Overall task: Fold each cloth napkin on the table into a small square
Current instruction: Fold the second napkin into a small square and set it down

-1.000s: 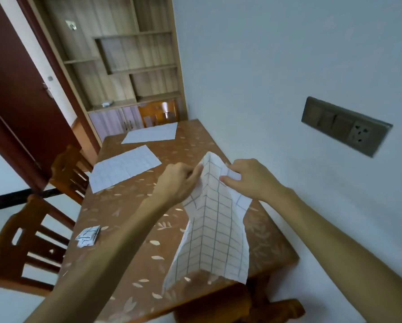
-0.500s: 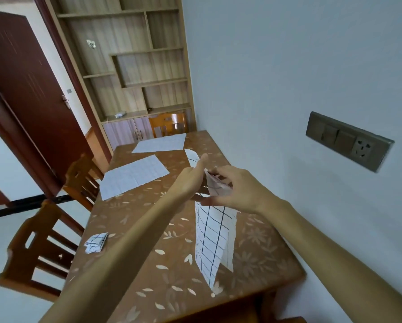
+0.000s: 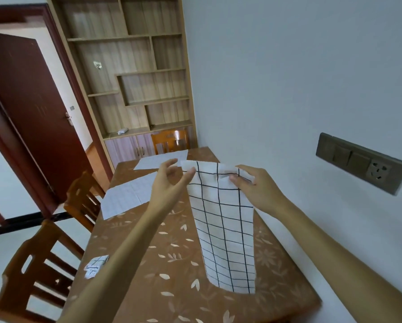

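A white napkin with a black grid (image 3: 225,229) hangs folded lengthwise above the brown leaf-patterned table (image 3: 167,287). My left hand (image 3: 169,180) pinches its top left corner between thumb and finger. My right hand (image 3: 253,185) grips the top right corner. The napkin's lower end reaches down to the tabletop. Two flat white napkins lie farther back, one (image 3: 127,197) at mid-left and one (image 3: 160,160) at the far end. A small folded napkin (image 3: 95,266) sits near the table's left edge.
Two wooden chairs (image 3: 39,271) stand along the table's left side, and a third (image 3: 169,141) at the far end. The wall with a switch and socket panel (image 3: 361,163) runs along the right. A shelf unit and a dark door are behind.
The hands have spread apart along the napkin's top edge, so the narrow hanging strip is now held wider and flatter. The view has tilted upward.
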Available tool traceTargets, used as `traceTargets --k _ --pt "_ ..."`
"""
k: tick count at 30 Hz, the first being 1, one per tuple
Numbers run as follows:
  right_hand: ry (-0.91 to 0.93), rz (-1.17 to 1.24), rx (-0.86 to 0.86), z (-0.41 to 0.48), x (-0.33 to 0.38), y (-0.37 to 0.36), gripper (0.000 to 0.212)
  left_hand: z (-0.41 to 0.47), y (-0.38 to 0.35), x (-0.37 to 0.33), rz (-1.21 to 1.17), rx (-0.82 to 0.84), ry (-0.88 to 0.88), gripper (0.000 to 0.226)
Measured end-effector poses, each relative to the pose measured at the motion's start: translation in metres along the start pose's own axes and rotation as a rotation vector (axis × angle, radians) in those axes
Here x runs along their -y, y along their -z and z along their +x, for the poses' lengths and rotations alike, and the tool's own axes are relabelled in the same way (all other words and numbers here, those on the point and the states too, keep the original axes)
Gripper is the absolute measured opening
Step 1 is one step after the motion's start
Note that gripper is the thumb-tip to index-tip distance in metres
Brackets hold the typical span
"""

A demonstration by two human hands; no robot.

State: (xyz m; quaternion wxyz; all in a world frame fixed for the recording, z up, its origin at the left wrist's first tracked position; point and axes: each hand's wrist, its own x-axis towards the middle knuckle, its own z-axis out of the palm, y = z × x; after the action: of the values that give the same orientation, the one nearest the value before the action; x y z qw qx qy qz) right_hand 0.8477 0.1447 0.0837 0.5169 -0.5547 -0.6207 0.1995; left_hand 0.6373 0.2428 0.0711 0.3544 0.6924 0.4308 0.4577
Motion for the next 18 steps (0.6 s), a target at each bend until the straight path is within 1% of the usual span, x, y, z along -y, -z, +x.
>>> traceTargets --k 1,2,3,5,6,8,11,13,15,18 --pt "0.008 0.026 0.005 0.003 0.002 0.001 0.033 0.003 0.004 0.005 -0.026 0.094 0.038 0.065" --pt "0.008 0.042 0.002 0.005 0.004 0.002 0.028 0.004 0.007 0.008 -0.066 0.176 0.050 0.060" --pt "0.002 0.056 -0.004 0.008 0.005 0.003 0.023 0.006 0.009 0.014 -0.104 0.222 0.042 0.049" --pt "0.003 0.090 -0.027 0.013 0.008 0.003 0.020 0.007 0.011 0.021 -0.167 0.228 0.004 0.025" --pt "-0.006 0.112 -0.034 0.015 0.007 0.003 0.019 0.008 0.011 0.024 -0.190 0.217 -0.015 0.018" --pt "-0.050 0.158 -0.020 0.017 0.003 0.001 0.019 0.011 0.013 0.024 -0.244 0.188 -0.022 0.016" --pt "-0.135 0.129 0.020 0.020 -0.011 -0.010 0.030 0.016 0.022 0.021 -0.281 0.138 0.005 0.017" --pt "-0.157 0.103 -0.026 0.018 -0.018 -0.021 0.022 0.019 0.030 0.022 -0.278 0.141 0.012 0.018" --pt "-0.156 0.091 -0.091 0.019 -0.025 -0.033 0.013 0.020 0.039 0.027 -0.247 0.179 -0.012 0.016" --pt "-0.131 0.074 -0.090 0.023 -0.024 -0.045 0.010 0.019 0.056 0.032 -0.164 0.238 -0.055 0.018"
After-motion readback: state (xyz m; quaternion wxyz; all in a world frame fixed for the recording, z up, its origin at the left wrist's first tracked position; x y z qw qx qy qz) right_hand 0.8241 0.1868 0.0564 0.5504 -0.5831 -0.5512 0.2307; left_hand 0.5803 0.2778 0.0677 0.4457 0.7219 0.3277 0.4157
